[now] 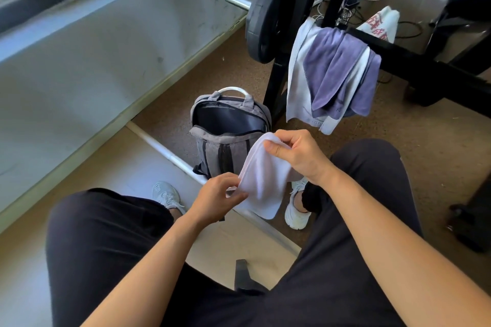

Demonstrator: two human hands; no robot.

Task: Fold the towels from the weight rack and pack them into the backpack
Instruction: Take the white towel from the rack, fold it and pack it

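A small white towel (pixel 261 180) hangs folded between my hands, above my knees. My right hand (pixel 300 156) pinches its upper edge, and my left hand (pixel 218 198) pinches its lower left corner. Just behind the towel a grey backpack (pixel 212 152) stands upright on the floor with its main compartment unzipped and dark inside. On the black weight rack bar (pixel 398 56) a purple towel (pixel 337 71) lies draped over a white towel (pixel 296 74). Another white towel with red print (pixel 380 25) hangs farther back on the bar.
A black weight plate (pixel 265 16) on a chrome sleeve (pixel 236 1) sits left of the rack upright. A white floor strip (pixel 170 152) runs past the backpack. My legs in black shorts and white shoes (pixel 296 210) flank the bag. The wall lies left.
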